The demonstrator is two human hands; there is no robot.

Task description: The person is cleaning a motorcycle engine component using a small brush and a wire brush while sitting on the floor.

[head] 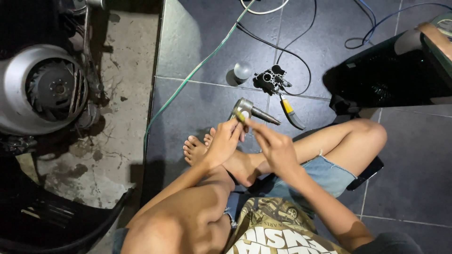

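Note:
I sit cross-legged on dark floor tiles, both hands raised above my bare feet. My left hand grips a grey metal shaft part with a round head and a tapered end pointing right. My right hand pinches a small yellow-green piece against the round head of that part. The fingertips of both hands meet at the head, so what lies under them is hidden.
A black metal engine part and a small round silver piece lie on the tiles ahead. A yellow-handled knife lies beside them. Cables and a green hose cross the floor. A scooter engine fan housing stands left; a black box right.

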